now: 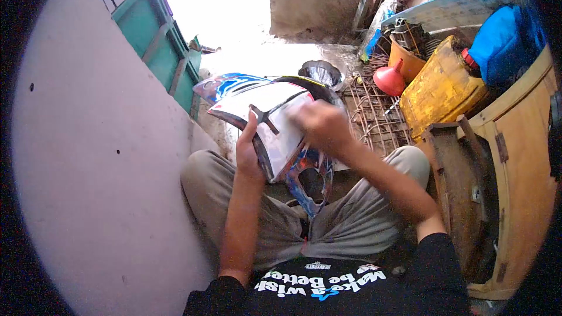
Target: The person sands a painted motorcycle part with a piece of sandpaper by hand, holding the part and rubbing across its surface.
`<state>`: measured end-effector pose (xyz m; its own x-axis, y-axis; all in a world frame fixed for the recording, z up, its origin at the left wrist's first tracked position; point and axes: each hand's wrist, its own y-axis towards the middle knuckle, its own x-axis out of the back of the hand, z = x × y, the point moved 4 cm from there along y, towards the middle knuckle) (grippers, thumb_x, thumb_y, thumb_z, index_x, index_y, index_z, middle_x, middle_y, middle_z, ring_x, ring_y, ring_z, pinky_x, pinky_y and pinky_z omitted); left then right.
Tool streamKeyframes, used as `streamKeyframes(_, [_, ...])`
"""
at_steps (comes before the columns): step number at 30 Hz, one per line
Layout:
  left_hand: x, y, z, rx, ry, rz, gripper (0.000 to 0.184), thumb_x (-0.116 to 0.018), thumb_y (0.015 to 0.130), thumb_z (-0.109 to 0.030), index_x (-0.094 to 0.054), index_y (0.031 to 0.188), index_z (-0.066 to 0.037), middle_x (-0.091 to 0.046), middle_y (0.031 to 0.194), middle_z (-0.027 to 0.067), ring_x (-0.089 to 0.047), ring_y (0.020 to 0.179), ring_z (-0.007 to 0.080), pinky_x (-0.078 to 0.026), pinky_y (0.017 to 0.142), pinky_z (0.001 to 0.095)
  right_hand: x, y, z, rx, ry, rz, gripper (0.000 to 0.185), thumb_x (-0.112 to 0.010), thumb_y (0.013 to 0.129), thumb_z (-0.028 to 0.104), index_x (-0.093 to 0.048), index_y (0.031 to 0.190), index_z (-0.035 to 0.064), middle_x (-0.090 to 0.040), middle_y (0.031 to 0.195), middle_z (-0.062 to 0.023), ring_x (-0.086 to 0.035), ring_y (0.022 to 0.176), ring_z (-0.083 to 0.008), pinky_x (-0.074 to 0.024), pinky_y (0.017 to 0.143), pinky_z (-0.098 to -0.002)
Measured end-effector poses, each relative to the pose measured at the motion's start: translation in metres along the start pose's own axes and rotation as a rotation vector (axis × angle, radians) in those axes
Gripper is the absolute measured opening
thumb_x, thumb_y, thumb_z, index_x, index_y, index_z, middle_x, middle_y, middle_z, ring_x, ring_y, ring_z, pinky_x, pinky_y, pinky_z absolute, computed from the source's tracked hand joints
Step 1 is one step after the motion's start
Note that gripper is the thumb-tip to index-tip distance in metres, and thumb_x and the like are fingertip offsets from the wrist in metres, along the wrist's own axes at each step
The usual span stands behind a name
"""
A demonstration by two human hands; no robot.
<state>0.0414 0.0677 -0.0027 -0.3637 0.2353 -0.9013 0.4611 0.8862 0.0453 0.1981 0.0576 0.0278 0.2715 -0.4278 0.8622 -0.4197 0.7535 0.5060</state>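
A pale wall (105,158) bounds my left; a yellow jerrycan (442,90) stands to my right. The white panel (288,139), dark-edged with blue patterning, sits above my lap. My left hand (249,155) clamps its near-left edge; my right hand (325,126) blurs over its right side, finger closure unclear. Bright ground opens beyond.

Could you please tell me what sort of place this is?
Probably a small repair workshop: a stained yellow jerrycan and a red funnel are on the right, and the left hand holds a white panel.
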Motion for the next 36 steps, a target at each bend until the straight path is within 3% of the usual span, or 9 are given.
streamKeyframes(2, [0.0,0.007,-0.005,0.062,-0.263,0.271,0.057,-0.045,0.108,-0.044,-0.048,0.143,0.001,-0.062,0.135,0.0203,-0.064,0.119,0.0334,-0.05,0.104,0.0463,0.018,-0.006,0.054,0.373,0.268,-0.216,0.022,-0.068,0.079,0.013,-0.072,0.1,0.0092,-0.07,0.09,-0.0081,-0.07,0.083,-0.026,-0.0582,0.069,-0.0391])
streamKeyframes(5, [0.01,0.004,-0.014,-0.142,0.139,-0.128,0.058,-0.045,0.108,-0.044,-0.047,0.144,0.001,-0.061,0.136,0.0216,-0.062,0.122,0.0344,-0.049,0.106,0.048,0.031,0.012,0.027,0.171,0.229,-0.161,0.027,-0.071,0.079,0.013,-0.073,0.105,0.0099,-0.071,0.095,-0.0093,-0.07,0.085,-0.0276,-0.0583,0.074,-0.0409])
streamKeyframes(7, [0.0,0.001,-0.014,-0.123,0.047,-0.149,0.057,-0.05,0.106,-0.044,-0.048,0.141,0.002,-0.063,0.131,0.0202,-0.065,0.115,0.0342,-0.053,0.101,0.0478,0.034,0.027,-0.012,-0.104,0.159,-0.113,0.029,-0.071,0.081,0.013,-0.073,0.11,0.0106,-0.072,0.1,-0.0107,-0.07,0.086,-0.0294,-0.0582,0.078,-0.0416])
streamKeyframes(12, [0.018,0.008,-0.014,-0.086,-0.09,0.028,0.058,-0.051,0.106,-0.044,-0.049,0.14,0.003,-0.064,0.13,0.0213,-0.066,0.114,0.036,-0.053,0.1,0.0498,0.033,-0.01,0.068,0.412,0.359,-0.155,0.024,-0.066,0.086,0.014,-0.073,0.108,0.0092,-0.072,0.101,-0.01,-0.072,0.089,-0.0285,-0.0595,0.076,-0.0397])
streamKeyframes(18, [0.003,0.002,-0.017,-0.151,-0.101,-0.059,0.06,-0.049,0.107,-0.044,-0.044,0.145,0.003,-0.059,0.139,0.0212,-0.06,0.125,0.0362,-0.046,0.11,0.0515,0.024,0.009,-0.009,-0.091,0.087,-0.008,0.026,-0.067,0.088,0.013,-0.072,0.114,0.0095,-0.073,0.101,-0.0106,-0.071,0.088,-0.0254,-0.0599,0.076,-0.0397])
streamKeyframes(22, [0.018,0.001,-0.019,-0.121,-0.128,0.002,0.059,-0.049,0.107,-0.042,-0.044,0.145,0.003,-0.058,0.14,0.0208,-0.059,0.126,0.0348,-0.045,0.11,0.0503,0.041,-0.009,0.065,0.389,0.338,-0.11,0.024,-0.066,0.086,0.013,-0.072,0.109,0.0096,-0.071,0.097,-0.0078,-0.071,0.084,-0.0253,-0.0595,0.074,-0.0388])
streamKeyframes(26, [0.012,-0.002,-0.019,-0.175,-0.05,-0.13,0.058,-0.048,0.108,-0.041,-0.044,0.144,0.004,-0.058,0.14,0.0209,-0.059,0.126,0.0348,-0.045,0.111,0.0501,0.023,0.013,-0.012,-0.086,0.105,0.07,0.022,-0.069,0.085,0.016,-0.07,0.107,0.0113,-0.067,0.091,-0.0102,-0.067,0.082,-0.03,-0.0572,0.069,-0.0412])
streamKeyframes(30, [0.011,0.0,-0.017,-0.072,-0.206,0.086,0.058,-0.049,0.107,-0.041,-0.045,0.144,0.003,-0.059,0.139,0.0214,-0.06,0.125,0.0354,-0.046,0.11,0.0505,0.036,-0.014,0.072,0.403,0.394,-0.133,0.021,-0.067,0.082,0.014,-0.07,0.102,0.0113,-0.065,0.084,-0.0059,-0.069,0.076,-0.0247,-0.0571,0.063,-0.0377])
streamKeyframes(36, [-0.003,-0.004,-0.014,-0.053,-0.183,0.032,0.06,-0.045,0.108,-0.046,-0.045,0.144,0.002,-0.06,0.138,0.0221,-0.062,0.122,0.0367,-0.049,0.107,0.0507,0.019,0.008,0.004,0.087,0.088,-0.025,0.028,-0.073,0.082,0.018,-0.073,0.109,0.0111,-0.07,0.093,-0.0069,-0.07,0.083,-0.0242,-0.0583,0.068,-0.0387])
